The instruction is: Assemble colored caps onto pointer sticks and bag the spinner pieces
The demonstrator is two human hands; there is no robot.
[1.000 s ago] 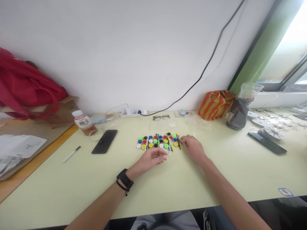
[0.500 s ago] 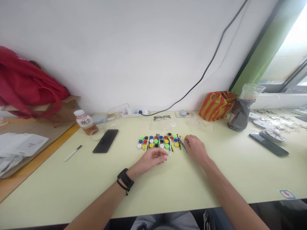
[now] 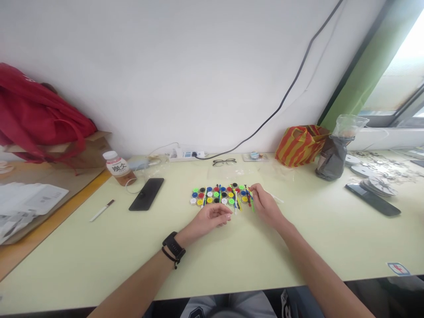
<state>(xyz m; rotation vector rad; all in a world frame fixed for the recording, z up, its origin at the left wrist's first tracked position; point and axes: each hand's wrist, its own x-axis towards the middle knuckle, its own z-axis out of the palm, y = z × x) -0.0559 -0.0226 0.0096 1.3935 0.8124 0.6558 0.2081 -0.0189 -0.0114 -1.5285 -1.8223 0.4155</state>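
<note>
Small round discs (image 3: 224, 194) in several colours lie in tight rows on the table. Thin coloured plastic sticks with arrow-like ends (image 3: 236, 202) lie across them in groups. My left hand (image 3: 213, 216) rests at the near edge of the rows, palm inward, fingers loosely curved and apart from the thumb, with nothing in it. At the right end of the rows, my right hand (image 3: 267, 205) has its fingertips closed beside the sticks there; what they grip is hidden. A thin white stick (image 3: 277, 198) lies just right of that hand.
A black phone (image 3: 146, 194), a marker-like pen (image 3: 102, 211) and a drink bottle (image 3: 118, 168) are to the left. Glasses (image 3: 224, 162) and a power strip (image 3: 187, 154) sit by the wall. Rightward are a striped bag (image 3: 300, 146), another phone (image 3: 372, 199) and white discs (image 3: 377, 187).
My right hand has shifted slightly left and turned, its fingertips now more closed at the sticks. A white stick now shows to its right. My left hand has barely moved.
</note>
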